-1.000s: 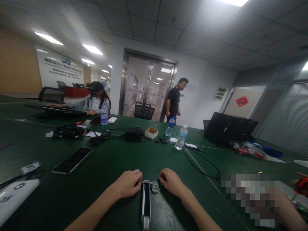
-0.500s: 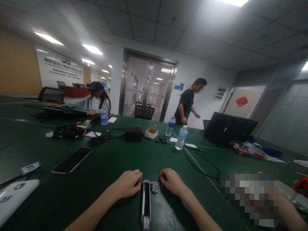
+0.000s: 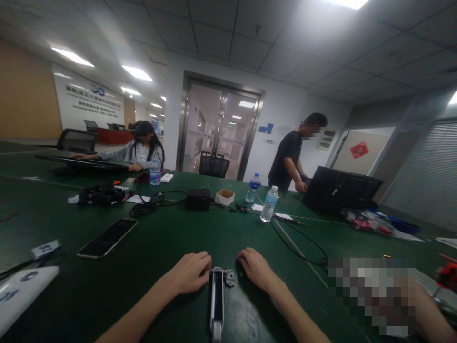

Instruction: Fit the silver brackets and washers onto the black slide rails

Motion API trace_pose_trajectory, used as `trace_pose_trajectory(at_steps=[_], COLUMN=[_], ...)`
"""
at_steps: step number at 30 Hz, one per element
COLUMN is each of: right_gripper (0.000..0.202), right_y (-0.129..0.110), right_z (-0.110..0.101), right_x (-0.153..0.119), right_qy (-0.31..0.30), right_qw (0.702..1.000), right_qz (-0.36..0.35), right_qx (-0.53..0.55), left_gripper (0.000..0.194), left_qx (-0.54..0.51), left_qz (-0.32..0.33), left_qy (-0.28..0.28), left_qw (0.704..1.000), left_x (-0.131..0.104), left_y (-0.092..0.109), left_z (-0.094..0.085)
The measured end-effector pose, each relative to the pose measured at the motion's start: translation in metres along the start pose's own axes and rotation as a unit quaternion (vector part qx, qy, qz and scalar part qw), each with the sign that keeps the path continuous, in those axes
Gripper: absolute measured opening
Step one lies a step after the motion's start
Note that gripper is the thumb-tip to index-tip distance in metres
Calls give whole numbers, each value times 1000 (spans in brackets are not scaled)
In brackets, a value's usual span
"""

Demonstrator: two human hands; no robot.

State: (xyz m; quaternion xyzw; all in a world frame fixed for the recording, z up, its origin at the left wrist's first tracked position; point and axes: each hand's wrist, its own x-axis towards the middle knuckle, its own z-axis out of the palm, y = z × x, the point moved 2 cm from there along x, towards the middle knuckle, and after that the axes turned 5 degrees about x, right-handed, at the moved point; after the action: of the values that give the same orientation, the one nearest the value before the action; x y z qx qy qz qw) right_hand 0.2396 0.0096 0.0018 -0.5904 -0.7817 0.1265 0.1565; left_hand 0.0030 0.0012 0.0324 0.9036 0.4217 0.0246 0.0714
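Observation:
A long, narrow grey metal part (image 3: 217, 305) with a dark slot down its length lies on the green table, pointing away from me. At its far end a small bracket with holes (image 3: 229, 277) sticks out to the right. My left hand (image 3: 191, 271) rests on the table just left of that end, fingers curled together, the nearest ones at or very close to the metal. To the right of the bracket rests my right hand (image 3: 255, 267), apart from it, its fingers bent down and closed. No object shows in either hand; the fingertips are partly hidden.
A phone (image 3: 107, 238) lies left, near a white panel (image 3: 26, 297). Ahead are a black box (image 3: 198, 199), a small open carton (image 3: 224, 197), water bottles (image 3: 269, 205) and cables. A monitor (image 3: 341, 190) stands back right. Another person's arm (image 3: 433, 309) is at right; two people are across the table.
The standing person has moved right and now leans with hands beside the monitor. My hands and the metal part have hardly moved.

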Motion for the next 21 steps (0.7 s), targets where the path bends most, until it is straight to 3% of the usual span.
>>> trace_pose_trajectory(at_steps=[7,13,21], right_gripper=[25,23,20], right_y=[11,19,22], right_z=[-8,-13,-12], right_x=[1,1,1], right_qy=[52,56,4], right_qw=[999,998,1000], right_qz=[3,15,-5], right_qx=[12,9,6], left_gripper=[14,13,13], left_qx=[-13,-15,-4], left_qz=[0,-3,6], left_qy=[-1,-2,-3], left_qw=[1000,1000,1000], left_x=[1,0,-1], left_y=[-2,0,2], left_z=[2,0,-3])
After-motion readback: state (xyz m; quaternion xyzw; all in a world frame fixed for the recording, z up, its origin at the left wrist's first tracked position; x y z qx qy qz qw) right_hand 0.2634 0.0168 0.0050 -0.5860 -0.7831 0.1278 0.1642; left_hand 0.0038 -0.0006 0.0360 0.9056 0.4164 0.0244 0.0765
